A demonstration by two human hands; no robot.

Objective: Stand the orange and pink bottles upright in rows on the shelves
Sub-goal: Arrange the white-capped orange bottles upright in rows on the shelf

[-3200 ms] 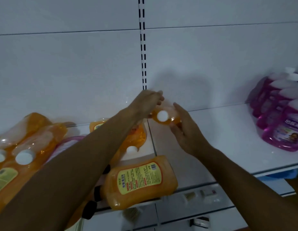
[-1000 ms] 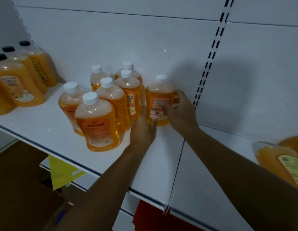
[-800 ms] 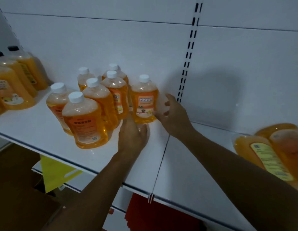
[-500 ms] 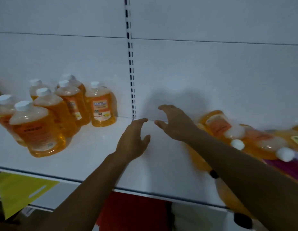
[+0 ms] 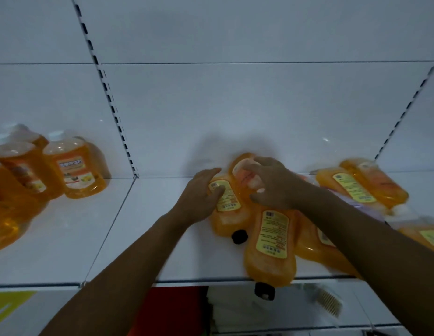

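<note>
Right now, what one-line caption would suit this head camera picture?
Both hands, left and right, reach into toppled orange plastic bottles on a white shelf.

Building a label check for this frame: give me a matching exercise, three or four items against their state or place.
Items:
1. left hand
2. right hand
3. white-capped bottle
4. black-capped bottle

States:
A. lies flat, cap past the shelf's front edge
B. stands upright left of the slotted upright
C. on a yellow-labelled lying bottle
D. fingers curled over an orange-labelled lying bottle

Pairs: 1-C, 2-D, 3-B, 4-A
</note>
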